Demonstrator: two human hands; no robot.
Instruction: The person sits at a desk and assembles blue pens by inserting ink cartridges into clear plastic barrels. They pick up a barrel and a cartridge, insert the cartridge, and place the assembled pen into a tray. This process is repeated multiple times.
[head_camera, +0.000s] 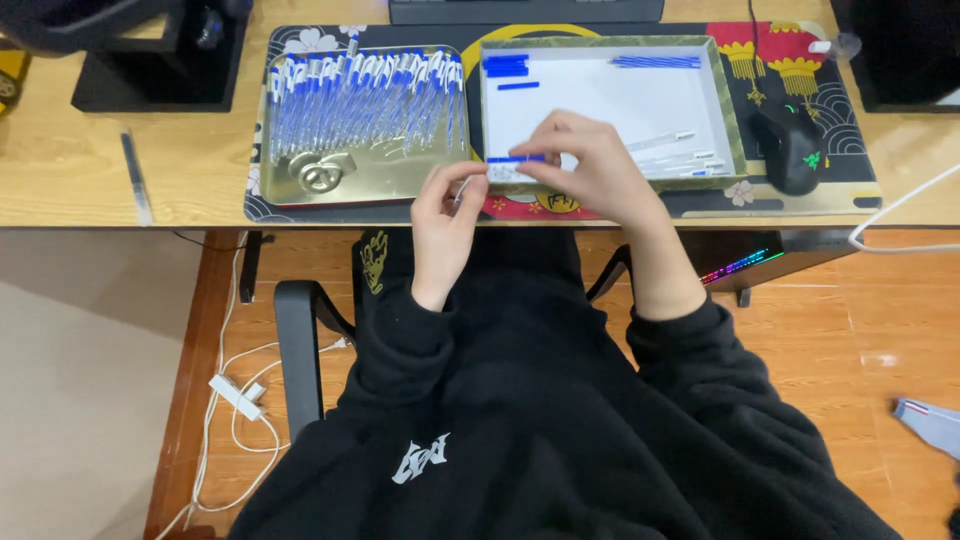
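We log: clear plastic pen, blue cap — pinched by left hand and right hand; barrel mostly hidden.

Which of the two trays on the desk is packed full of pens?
The gold metal tray on the left, crowded with blue-capped pens. The white-lined box beside it is mostly bare.

tin tray left | box right | mouse right of box
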